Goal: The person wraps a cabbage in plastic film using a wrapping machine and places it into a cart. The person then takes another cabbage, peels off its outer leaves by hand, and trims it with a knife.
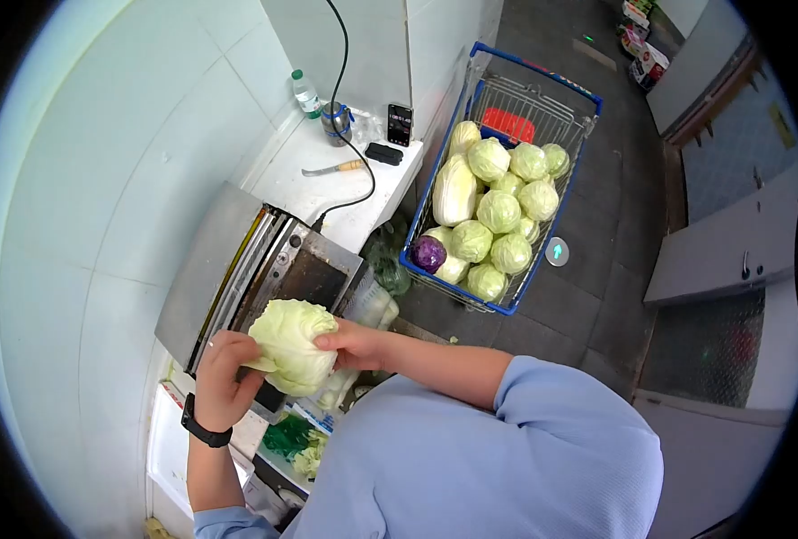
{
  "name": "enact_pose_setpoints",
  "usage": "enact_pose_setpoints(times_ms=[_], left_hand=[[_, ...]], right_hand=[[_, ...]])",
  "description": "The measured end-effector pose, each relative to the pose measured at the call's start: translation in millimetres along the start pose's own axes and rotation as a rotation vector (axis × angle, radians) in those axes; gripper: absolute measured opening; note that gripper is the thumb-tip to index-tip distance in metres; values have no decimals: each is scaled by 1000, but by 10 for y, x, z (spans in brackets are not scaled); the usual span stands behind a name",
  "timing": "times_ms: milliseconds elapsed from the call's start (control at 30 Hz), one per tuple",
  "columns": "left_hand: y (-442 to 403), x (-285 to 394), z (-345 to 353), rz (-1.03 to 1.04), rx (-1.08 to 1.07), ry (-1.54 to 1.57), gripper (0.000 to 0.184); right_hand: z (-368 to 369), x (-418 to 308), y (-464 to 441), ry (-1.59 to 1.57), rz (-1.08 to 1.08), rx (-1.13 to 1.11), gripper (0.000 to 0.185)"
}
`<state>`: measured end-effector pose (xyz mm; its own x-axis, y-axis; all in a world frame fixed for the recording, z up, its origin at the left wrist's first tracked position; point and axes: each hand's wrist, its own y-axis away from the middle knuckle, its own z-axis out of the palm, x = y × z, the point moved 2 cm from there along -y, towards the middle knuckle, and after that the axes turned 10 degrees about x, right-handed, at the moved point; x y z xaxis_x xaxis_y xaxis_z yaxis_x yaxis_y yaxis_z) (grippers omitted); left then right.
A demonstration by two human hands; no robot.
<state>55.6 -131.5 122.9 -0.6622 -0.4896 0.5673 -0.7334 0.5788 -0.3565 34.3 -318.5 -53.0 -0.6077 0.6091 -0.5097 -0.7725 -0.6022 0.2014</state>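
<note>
Cabbage (pixel 293 346), pale green and round, is held in both hands left of the frame's centre, slightly below the middle. Fingers of the left hand (pixel 224 373) are drawn together at its left side, pinching the edge of a leaf (pixel 262 365). Fingers of the right hand (pixel 356 345) grip its right side, thumb on top. A black watch (pixel 207 429) circles the left wrist; a light blue shirt (pixel 498 449) fills the lower middle. Behind the cabbage, at centre left, stands a metal machine (pixel 208 260). Below the hands lie a green bag (pixel 284 437) and loose leaves (pixel 309 456). At upper centre-left, a white table (pixel 277 193) bears a bottle (pixel 306 97), a cup (pixel 335 126), a phone (pixel 400 125), a small black case (pixel 383 154) and a wooden-handled knife (pixel 334 168), with a black cable (pixel 372 184) running across. Right of the table, in the upper middle, a blue-rimmed cart (pixel 540 70) holds many round green cabbages (pixel 499 211), long pale ones (pixel 455 190) at its left, and a purple cabbage (pixel 427 254) in its near left corner.
</note>
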Motion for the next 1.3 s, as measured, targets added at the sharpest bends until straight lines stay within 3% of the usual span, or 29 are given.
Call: enact_pose_setpoints(times_ms=[167, 300, 333, 400, 533, 633, 700, 767, 800, 933, 1067, 1200, 1300], left_hand=[[-52, -9, -41, -106, -82, 51, 30], [-76, -32, -64, -96, -35, 38, 28], [-47, -22, -64, -198, -2, 31, 24], [-34, -32, -50, -177, 59, 9, 15], [156, 28, -138, -359, 134, 136, 15], [365, -16, -216, -367, 163, 170, 16], [546, -18, -235, -331, 181, 118, 15], [761, 51, -251, -311, 311, 59, 16], [875, 77, -271, -294, 372, 27, 16], [1394, 115, -342, -489, 518, 236, 19], [1816, 188, -470, -542, 542, 108, 13], [2392, 614, -714, -499, 562, 80, 4], [3181, 840, -762, -670, 633, 16, 8]], right_hand=[[-78, 35, -33, -15, 53, -27, 82], [-182, 184, -145, -84, 127, 46, 71], [-118, 128, -131, -129, 165, 40, 67], [8, 36, -107, -174, 183, -37, 65], [354, -21, -79, -108, 251, -8, 76], [355, 152, -159, -123, 348, 3, 84], [399, 233, -182, -148, 430, -17, 86], [431, 293, -209, -226, 526, -126, 87], [512, 336, -228, -195, 540, -79, 88], [785, 556, -280, -96, 579, 37, 93], [1000, 872, -344, 26, 618, -127, 85], [1251, 1281, -321, 10, 641, -117, 82], [1462, 1486, -345, 50, 632, -64, 82]])
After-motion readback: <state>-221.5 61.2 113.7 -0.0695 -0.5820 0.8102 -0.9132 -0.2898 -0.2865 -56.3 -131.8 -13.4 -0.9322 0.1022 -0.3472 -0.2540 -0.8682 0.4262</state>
